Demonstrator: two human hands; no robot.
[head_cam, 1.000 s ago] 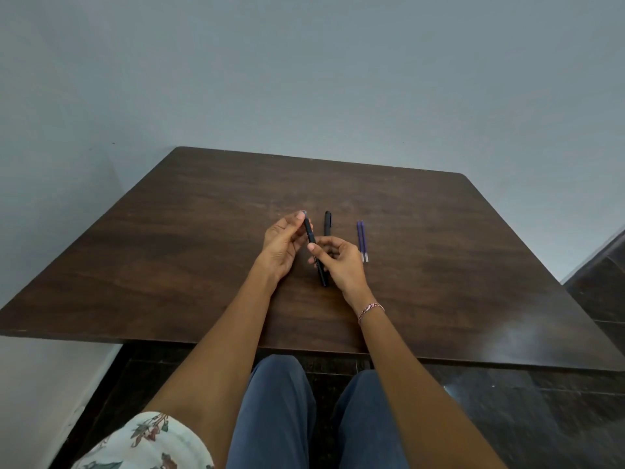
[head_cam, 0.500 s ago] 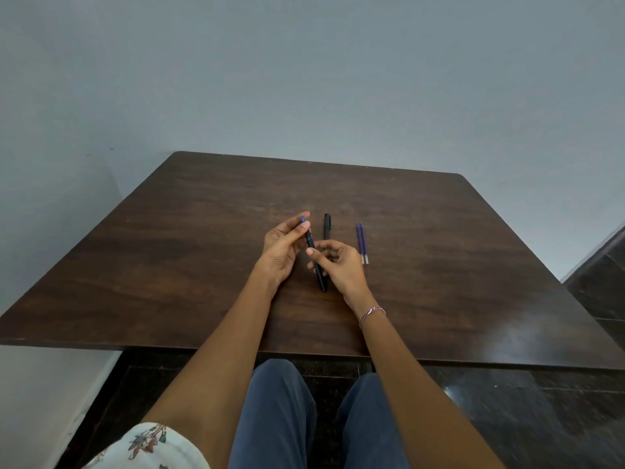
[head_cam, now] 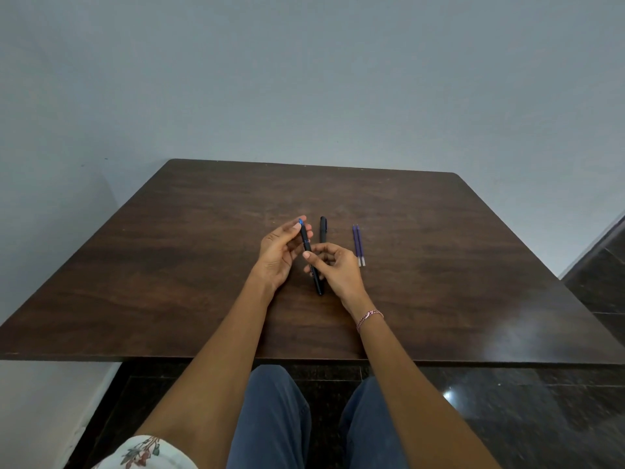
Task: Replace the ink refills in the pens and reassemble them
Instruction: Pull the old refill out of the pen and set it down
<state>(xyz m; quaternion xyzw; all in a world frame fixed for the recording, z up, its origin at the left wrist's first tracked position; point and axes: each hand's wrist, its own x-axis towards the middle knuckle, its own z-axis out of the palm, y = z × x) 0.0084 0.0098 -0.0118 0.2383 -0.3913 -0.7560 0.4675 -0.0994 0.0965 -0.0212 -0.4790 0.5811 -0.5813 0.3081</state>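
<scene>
A black pen [head_cam: 309, 252] with a blue far tip is slanting far-left to near-right, gripped by the left hand [head_cam: 277, 255] and right hand [head_cam: 338, 272], a second black pen [head_cam: 323, 228] is lying just right of it, and two purple refills [head_cam: 357, 243] are lying side by side farther right.

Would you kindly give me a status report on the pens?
Left hand pinches top of blue-tipped black pen, right hand grips its barrel. Second black pen and two purple refills lie on brown wooden table. Nothing obstructing.
</scene>
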